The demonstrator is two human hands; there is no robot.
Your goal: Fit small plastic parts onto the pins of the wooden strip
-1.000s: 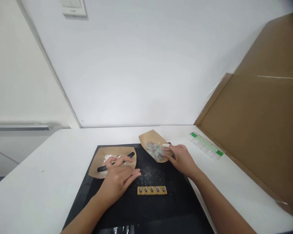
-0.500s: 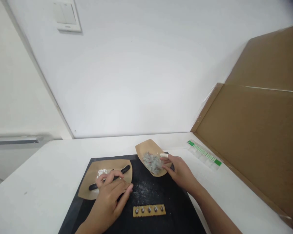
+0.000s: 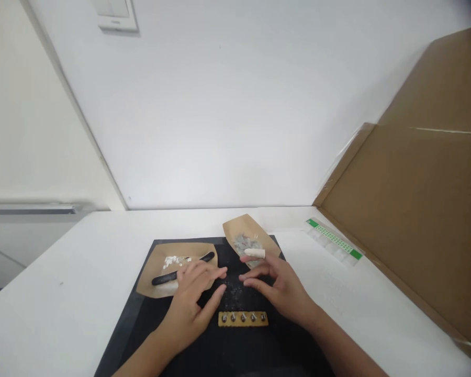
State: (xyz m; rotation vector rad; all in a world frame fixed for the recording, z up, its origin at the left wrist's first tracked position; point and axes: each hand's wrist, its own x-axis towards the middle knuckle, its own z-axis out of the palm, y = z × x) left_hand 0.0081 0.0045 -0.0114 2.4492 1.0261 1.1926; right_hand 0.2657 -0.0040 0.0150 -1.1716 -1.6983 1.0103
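Note:
My left hand (image 3: pixel 196 298) hovers by the near right corner of a brown paper tray (image 3: pixel 149 264), thumb and fingers apart. Small white pieces (image 3: pixel 175 262) and a black stick-like tool (image 3: pixel 163 280) lie in that tray. My right hand (image 3: pixel 280 280) is beside a second paper tray (image 3: pixel 239 225) with a heap of clear, crumpled pieces (image 3: pixel 243 243). A white cover sits on one right finger; the thumb and another fingertip come together, and anything between them is too small to make out. Below both hands lies a yellowish strip (image 3: pixel 243 319) with several dark round studs.
Hands, trays and strip are over a black mat (image 3: pixel 243 351) on a white table (image 3: pixel 55 309). At the right lies a clear sleeve with a green-marked band (image 3: pixel 333 238). A large cardboard sheet (image 3: pixel 416 209) stands along the right edge; a white wall rises behind.
My right hand has drawn back from the clear pieces toward the middle. My left hand has shifted off the white pieces, and its thumb and fingers have spread. The camera tilted and returned.

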